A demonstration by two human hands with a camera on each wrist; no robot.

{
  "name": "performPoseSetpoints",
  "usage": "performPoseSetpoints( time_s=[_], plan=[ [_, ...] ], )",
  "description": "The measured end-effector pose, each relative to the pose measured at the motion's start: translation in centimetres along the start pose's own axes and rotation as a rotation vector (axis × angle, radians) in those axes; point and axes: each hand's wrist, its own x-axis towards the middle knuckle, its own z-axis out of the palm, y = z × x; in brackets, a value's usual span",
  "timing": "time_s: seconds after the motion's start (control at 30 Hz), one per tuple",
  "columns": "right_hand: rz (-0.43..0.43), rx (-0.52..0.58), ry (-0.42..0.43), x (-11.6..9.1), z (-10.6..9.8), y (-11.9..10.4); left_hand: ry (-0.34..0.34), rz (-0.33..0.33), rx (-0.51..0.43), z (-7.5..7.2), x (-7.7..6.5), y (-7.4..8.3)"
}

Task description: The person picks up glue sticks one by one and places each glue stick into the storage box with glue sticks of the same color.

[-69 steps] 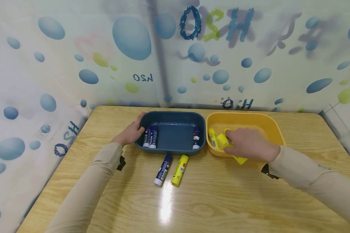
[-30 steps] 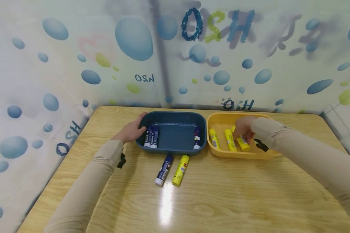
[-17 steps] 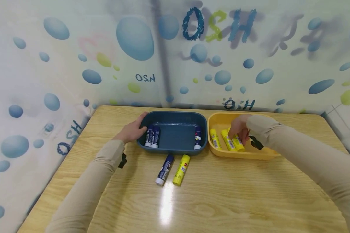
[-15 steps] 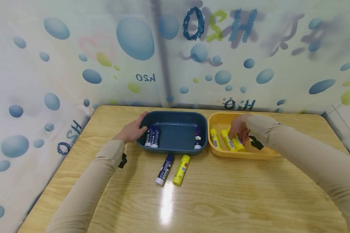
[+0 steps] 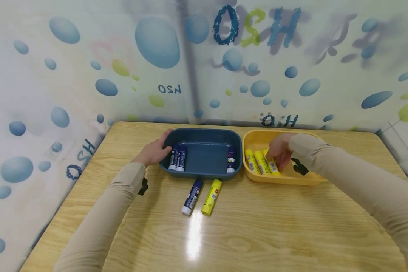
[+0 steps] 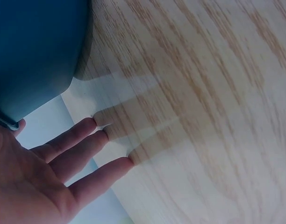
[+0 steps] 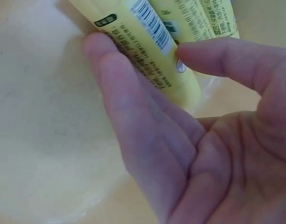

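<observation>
Stretching to a backdrop [image 5: 204, 75] printed with blue and green drops, the wood-grain table [image 5: 258, 226] bears a blue tub [image 5: 205, 158] and, at its three o'clock, a yellow tub [image 5: 285, 179]. The left hand [image 5: 153, 152] touches the blue tub's rim at nine o'clock, three fingers straight and parted. Inside the yellow tub, the right hand [image 5: 281, 151] pinches a yellow glue stick [image 7: 126, 28] between thumb and fingers, two more [image 5: 261, 162] at its nine o'clock. Sleeved forearms [image 5: 353, 173] reach in from seven and four o'clock, right fingers pointing down.

Head view downward, wrists close — hands [image 5: 153, 152] [image 5: 280, 151] shared
</observation>
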Motion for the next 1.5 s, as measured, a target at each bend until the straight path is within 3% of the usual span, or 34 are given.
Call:
performPoseSetpoints(
  time_s=[0.4,0.7,1.07,1.5],
  plan=[
    [-0.025,0.063,0.025,-1.3,-0.4,-0.1,-0.003,-0.004,0.006,0.1,0.0,0.1],
    [-0.123,-0.024,0.030,-2.7,-0.7,-0.4,-0.012,-0.014,0.004,0.1,0.0,0.0],
    [-0.360,-0.066,0.022,-6.4,1.4,-3.0,-0.013,-0.002,0.003,0.0,-0.1,0.0],
    [-0.400,-0.070,-0.027,-7.6,3.9,-4.7,-0.010,0.000,0.005,0.0,-0.2,0.2]
  ],
)
